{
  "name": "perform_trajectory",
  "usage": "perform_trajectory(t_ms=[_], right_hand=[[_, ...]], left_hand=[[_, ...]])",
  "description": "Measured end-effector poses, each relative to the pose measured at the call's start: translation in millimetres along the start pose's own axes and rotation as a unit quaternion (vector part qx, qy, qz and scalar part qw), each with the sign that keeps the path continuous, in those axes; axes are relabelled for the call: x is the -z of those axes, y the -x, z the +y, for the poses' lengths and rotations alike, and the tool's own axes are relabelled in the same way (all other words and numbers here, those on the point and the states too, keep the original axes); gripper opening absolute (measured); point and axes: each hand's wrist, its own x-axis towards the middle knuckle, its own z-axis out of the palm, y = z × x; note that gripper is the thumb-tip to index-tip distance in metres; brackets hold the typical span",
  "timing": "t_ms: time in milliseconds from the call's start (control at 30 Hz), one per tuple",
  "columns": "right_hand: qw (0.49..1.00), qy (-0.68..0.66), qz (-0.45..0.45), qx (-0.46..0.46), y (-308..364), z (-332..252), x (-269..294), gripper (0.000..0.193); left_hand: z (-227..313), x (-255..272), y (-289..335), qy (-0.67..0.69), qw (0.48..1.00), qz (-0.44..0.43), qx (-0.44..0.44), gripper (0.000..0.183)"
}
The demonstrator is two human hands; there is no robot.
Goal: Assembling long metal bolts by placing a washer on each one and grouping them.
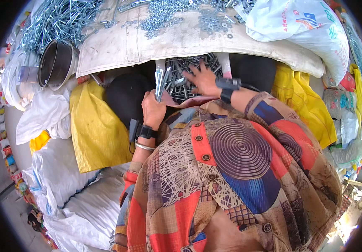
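My left hand (153, 108) is closed around a small bundle of long, shiny metal bolts (159, 80), which stand up out of the fist. To its right, my right hand (204, 80) lies with fingers spread over a heap of loose metal bolts and sleeves (180, 86). The heap sits in a lap-level hollow under the edge of a white cloth, with a pinkish fabric edge (195, 101) on the near side. Whether the right fingertips touch any single piece cannot be made out.
A cloth-covered work surface (181, 42) carries washers and nuts (160, 21), with a large pile of long bolts (59, 21) at far left. Around it are a dark metal pot (56, 65), a white plastic sack (294, 21), yellow sacks (95, 126) and white sacks (59, 168).
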Motion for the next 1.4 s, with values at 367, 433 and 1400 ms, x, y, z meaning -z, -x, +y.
perform_trajectory(t_ms=[367, 433, 1400], right_hand=[[0.913, -0.384, 0.124, 0.057, 13, -12, 43, 0.030], [0.792, -0.602, 0.102, 0.004, 7, -20, 65, 0.026], [0.919, -0.155, 0.326, -0.159, -36, 145, 128, 0.017]], left_hand=[[35, 25, 1, 0.247, 0.961, -0.100, 0.070, 0.019], [41, 20, -3, 0.305, 0.942, -0.122, 0.064, 0.023], [66, 10, -23, 0.388, 0.912, -0.095, 0.092, 0.022]])
